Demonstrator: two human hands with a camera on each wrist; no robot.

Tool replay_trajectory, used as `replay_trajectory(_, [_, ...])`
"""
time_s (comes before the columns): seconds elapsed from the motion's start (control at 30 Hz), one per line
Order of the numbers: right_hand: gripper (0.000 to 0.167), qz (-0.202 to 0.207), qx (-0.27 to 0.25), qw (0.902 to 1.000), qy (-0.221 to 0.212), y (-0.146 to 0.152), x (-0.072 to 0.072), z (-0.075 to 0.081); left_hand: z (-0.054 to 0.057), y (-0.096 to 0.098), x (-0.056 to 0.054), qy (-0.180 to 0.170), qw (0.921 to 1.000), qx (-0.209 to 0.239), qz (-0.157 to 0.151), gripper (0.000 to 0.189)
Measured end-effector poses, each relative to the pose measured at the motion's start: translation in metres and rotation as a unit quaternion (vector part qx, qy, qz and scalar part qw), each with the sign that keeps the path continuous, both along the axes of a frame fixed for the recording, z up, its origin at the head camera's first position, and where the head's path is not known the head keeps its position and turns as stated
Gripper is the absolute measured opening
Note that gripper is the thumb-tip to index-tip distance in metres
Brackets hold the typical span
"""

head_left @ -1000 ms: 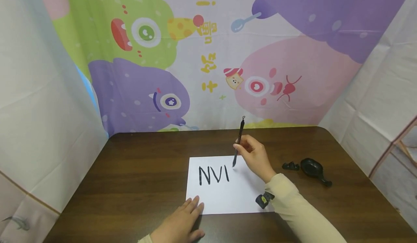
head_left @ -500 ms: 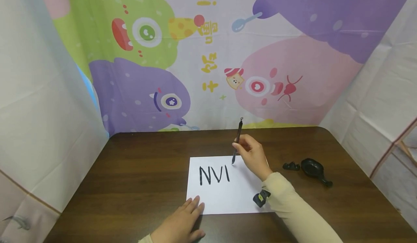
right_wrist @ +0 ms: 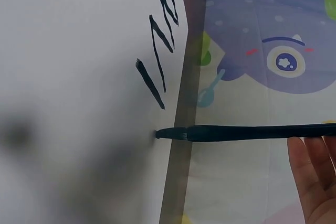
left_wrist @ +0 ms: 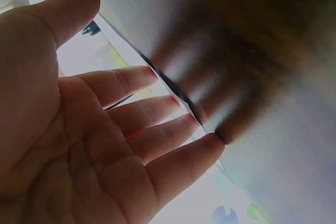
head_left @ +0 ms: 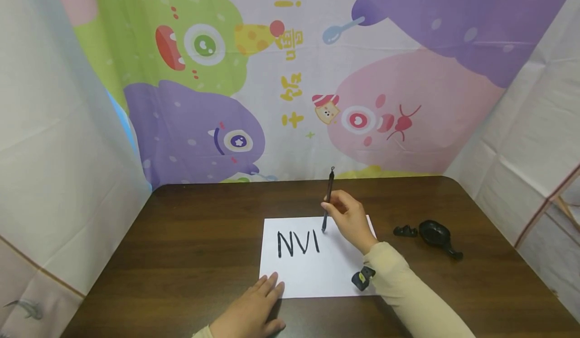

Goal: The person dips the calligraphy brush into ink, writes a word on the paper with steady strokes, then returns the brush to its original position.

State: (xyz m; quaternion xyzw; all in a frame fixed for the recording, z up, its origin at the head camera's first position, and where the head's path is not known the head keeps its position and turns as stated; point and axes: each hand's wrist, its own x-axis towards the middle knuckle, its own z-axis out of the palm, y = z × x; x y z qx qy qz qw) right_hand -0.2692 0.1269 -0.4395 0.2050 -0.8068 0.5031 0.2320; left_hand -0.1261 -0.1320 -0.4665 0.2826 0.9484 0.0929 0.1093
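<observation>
Head view shows the right hand pinching the writing brush between thumb and fingers, its tip over the white paper, just right of the inked letters "NVI". For a clean stroke, I judge, the pressure should be light and even, while the left hand, fingers laid straight near the paper's near-left corner, steadies it. The brush's long axis is nearly upright: bristles point down, looped end up, leaning slightly rightward. Farther right on the worktop lies a black handled dish.
</observation>
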Motion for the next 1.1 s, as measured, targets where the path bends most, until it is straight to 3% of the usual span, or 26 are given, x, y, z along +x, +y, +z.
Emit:
replay_trajectory(0.77, [0.015,0.003,0.011,0.9990,-0.044,0.001,0.013,0.000,0.000,0.000,0.001,0.004,1.0000,0.000,-0.001,0.073])
replay_trajectory(1.1, [0.011,0.017,0.012,0.9996,-0.017,0.005,0.019,0.001,0.001,0.001,0.001,-0.005,1.0000,-0.002,0.003,0.073])
